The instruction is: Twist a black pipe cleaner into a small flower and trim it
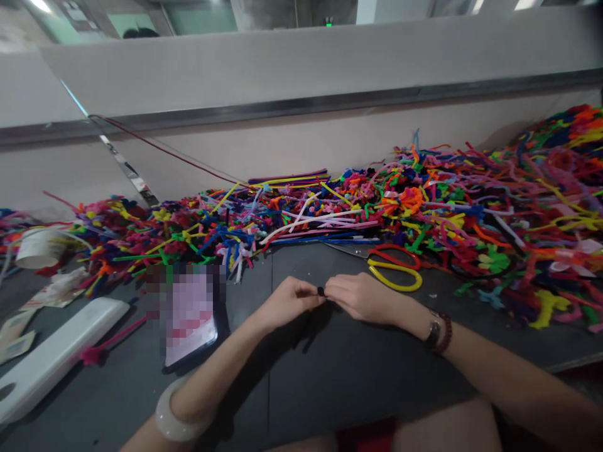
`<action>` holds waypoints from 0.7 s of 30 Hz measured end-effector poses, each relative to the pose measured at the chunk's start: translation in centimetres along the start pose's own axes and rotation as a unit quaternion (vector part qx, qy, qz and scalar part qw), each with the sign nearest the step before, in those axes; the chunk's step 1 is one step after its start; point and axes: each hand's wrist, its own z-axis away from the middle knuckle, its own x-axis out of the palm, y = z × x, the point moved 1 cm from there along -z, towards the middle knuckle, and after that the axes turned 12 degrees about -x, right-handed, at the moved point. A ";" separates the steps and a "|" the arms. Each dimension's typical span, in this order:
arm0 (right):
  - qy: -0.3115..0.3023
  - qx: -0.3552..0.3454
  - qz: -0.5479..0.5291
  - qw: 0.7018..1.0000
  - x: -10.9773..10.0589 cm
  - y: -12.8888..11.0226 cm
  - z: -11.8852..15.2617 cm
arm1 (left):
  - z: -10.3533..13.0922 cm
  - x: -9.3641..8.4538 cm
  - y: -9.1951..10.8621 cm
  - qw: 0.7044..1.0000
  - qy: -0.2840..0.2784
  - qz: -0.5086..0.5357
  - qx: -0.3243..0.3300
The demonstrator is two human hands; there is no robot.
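With the left hand point(289, 302) and right hand point(360, 296) each in a closed pinch grip on the small black piece point(321, 292) between them, above the desk point(377, 370), light, even pressure should best prevent slipping.

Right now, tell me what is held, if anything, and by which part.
A small black piece, pinched where the left hand and right hand meet, apparently by its two sides; its full shape is hidden.
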 end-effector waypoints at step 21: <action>0.171 0.293 -0.480 0.809 0.4 1.2 -1.1 | -0.2 0.1 0.5 0.980 0.025 0.192 -0.039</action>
